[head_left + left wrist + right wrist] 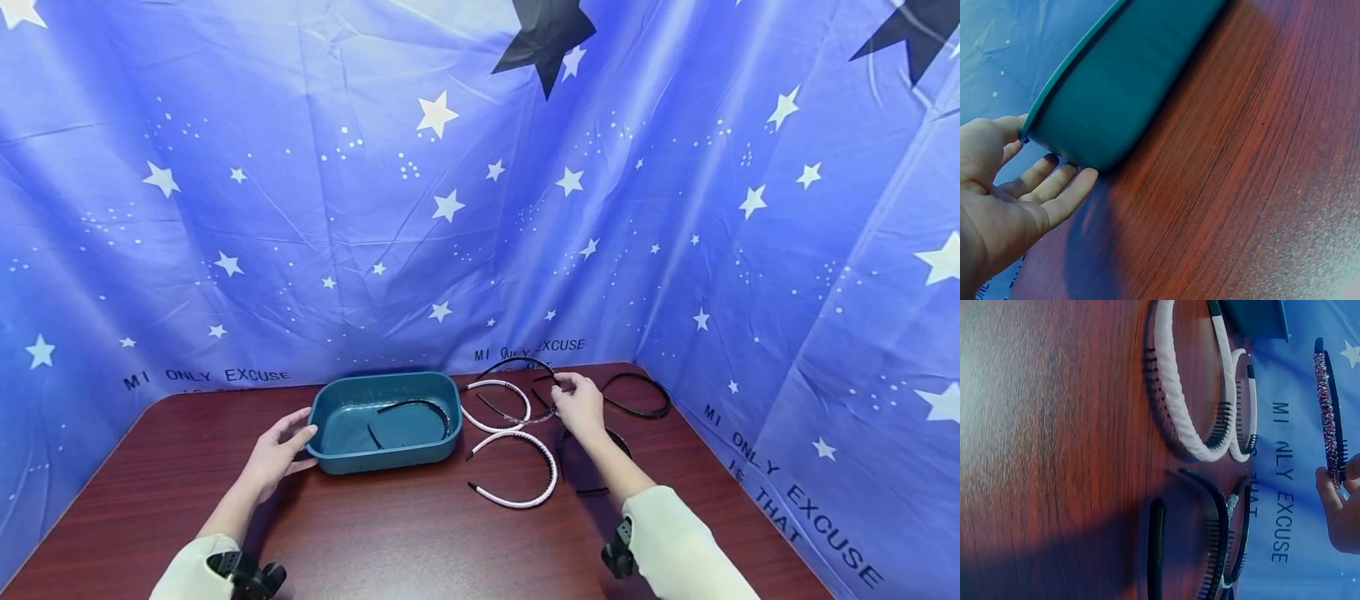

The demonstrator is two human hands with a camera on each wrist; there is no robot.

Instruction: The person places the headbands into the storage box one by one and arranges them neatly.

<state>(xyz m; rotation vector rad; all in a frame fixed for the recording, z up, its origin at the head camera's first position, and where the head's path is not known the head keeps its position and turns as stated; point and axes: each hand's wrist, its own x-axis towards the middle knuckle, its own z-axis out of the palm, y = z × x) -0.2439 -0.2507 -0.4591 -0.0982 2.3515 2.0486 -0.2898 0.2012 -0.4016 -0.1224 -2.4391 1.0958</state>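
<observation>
My left hand (273, 454) grips the left end of a teal plastic basin (382, 460), thumb at the rim and the other fingers against its outer wall. Inside the basin lies a black headband (444, 414). My right hand (581, 408) pinches one end of a headband (1324, 403) with pink, glittery beading and dark teeth, raised above the table. Below and left of that hand are two white headbands, one nearer (553, 473) and one farther (528, 402). A black toothed headband (1221, 519) lies under the right forearm, overlapping another with a silvery part.
Another black headband (666, 407) lies by the table's right edge. The dark red wooden table (375, 533) backs onto a blue star-printed curtain (360, 208), which also hangs along the right side.
</observation>
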